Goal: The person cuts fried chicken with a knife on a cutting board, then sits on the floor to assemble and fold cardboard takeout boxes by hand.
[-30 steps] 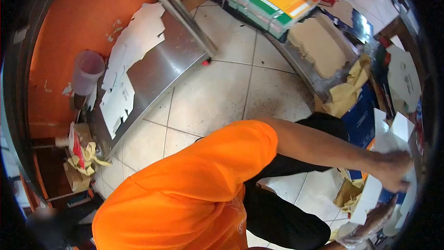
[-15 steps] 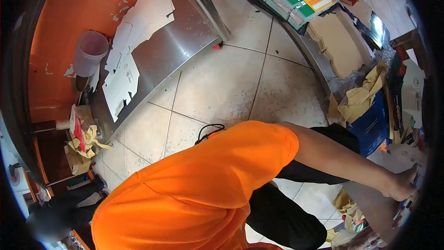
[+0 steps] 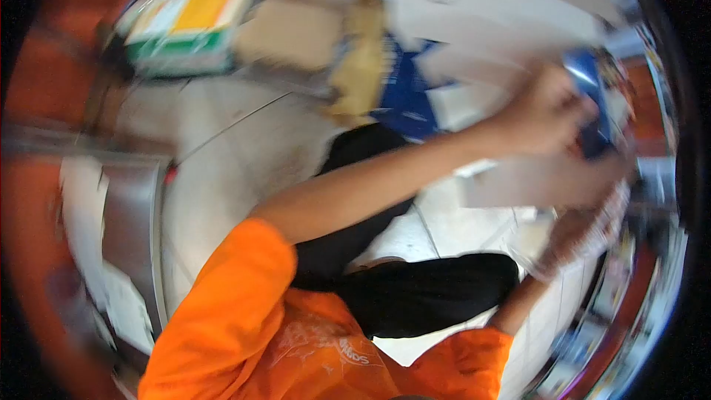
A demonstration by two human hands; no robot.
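My left hand (image 3: 544, 115) reaches far across to the right, its fingers curled against a glossy blue object (image 3: 589, 85). Motion blur hides what kind of thing that is. Below it, my right hand (image 3: 581, 233) appears wrapped in clear plastic like a thin glove, with its fingers smeared. Between the two hands lies a blurred, flat greyish-brown surface (image 3: 537, 181); I cannot tell whether the right hand touches it. Large white cardboard (image 3: 481, 15) spreads behind my left hand.
A plastic-wrapped green, white and yellow stack (image 3: 185, 22) stands at upper left, beside brown cardboard sheets (image 3: 292, 26). Torn yellowish paper (image 3: 359, 59) and blue card (image 3: 407, 96) hang near my knee. A metal table (image 3: 133, 215) is at left, shelves (image 3: 622, 318) at lower right.
My view has swung to the right, so the metal table and wrapped stack sit farther left. My right hand has come into view, and the blue object shows at my left hand.
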